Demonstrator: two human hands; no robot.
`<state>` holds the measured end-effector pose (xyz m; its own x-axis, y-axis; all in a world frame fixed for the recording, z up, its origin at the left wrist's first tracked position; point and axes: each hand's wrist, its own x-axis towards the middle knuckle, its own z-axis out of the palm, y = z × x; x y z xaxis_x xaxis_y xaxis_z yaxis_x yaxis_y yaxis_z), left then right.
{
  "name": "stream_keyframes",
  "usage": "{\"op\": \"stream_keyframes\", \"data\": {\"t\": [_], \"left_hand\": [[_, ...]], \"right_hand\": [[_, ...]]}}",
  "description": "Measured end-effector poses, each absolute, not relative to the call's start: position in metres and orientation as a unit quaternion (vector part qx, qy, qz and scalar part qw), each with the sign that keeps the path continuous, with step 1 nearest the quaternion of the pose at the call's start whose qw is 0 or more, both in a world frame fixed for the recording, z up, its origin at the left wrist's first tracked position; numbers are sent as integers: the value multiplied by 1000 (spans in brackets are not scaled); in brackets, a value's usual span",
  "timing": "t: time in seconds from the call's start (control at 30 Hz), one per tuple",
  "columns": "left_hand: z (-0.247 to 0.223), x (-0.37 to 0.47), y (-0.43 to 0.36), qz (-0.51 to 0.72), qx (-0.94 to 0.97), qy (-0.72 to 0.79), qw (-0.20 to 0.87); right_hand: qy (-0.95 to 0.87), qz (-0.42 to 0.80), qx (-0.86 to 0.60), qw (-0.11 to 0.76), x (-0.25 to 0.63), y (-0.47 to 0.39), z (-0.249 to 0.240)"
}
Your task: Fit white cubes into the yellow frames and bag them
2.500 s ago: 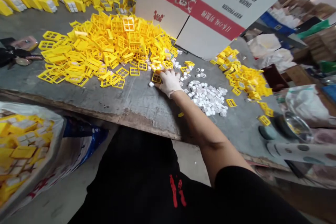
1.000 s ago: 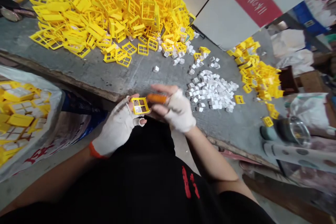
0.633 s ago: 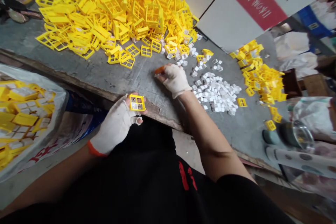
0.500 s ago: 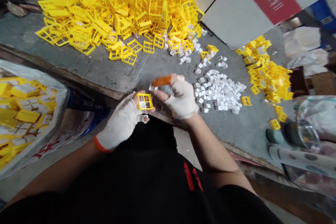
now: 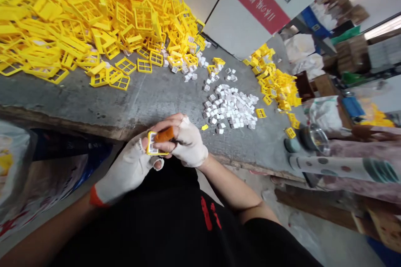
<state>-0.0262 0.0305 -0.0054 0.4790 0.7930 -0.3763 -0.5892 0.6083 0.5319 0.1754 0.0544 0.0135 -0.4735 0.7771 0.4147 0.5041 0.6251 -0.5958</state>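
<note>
My left hand point(image 5: 127, 169), in a white fingerless glove with an orange cuff, is closed around a small yellow plastic frame point(image 5: 148, 144). White shows inside the frame. My right hand point(image 5: 184, 139), gloved alike, is closed over the frame's far and right sides. Its orange-covered finger presses down at the frame's inside, hiding part of it. Both hands are at the near edge of the grey table point(image 5: 175, 100). Beyond my right hand lies a heap of small white, clear-looking cubes point(image 5: 232, 108). A tiny yellow piece point(image 5: 204, 127) rests by that hand.
A big pile of yellow frames point(image 5: 103, 12) covers the back left of the table. A smaller yellow pile point(image 5: 275, 79) lies right of a large white box point(image 5: 241, 21). A glass jar point(image 5: 316, 139) stands at the right end. Below left hangs a plastic bag point(image 5: 15, 146).
My right hand has come down onto the frame, its orange-covered finger now pressing inside. The camera has turned right, so the piles appear further left and more of the room shows.
</note>
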Motion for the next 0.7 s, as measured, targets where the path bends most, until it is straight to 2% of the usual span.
{"op": "stream_keyframes", "data": {"t": [0.1,0.17,0.23,0.3,0.37,0.5,0.6,0.7], "left_hand": [[0,-27,40,425,168,327,827],[4,-27,47,448,158,333,815],[7,-27,53,462,154,332,808],[8,-26,56,463,157,335,805],[8,-25,57,459,162,343,803],[9,-22,56,460,162,356,797],[8,-18,53,458,164,348,801],[7,-13,48,464,159,329,807]], "right_hand": [[-841,189,-412,297,202,87,24],[-778,114,-555,269,228,127,29],[-693,50,-692,195,253,173,30],[-652,47,-748,116,270,214,27],[-651,67,-752,83,278,238,22],[-687,120,-699,156,271,219,19],[-751,159,-593,244,251,161,32],[-791,205,-505,279,227,101,49]]}}
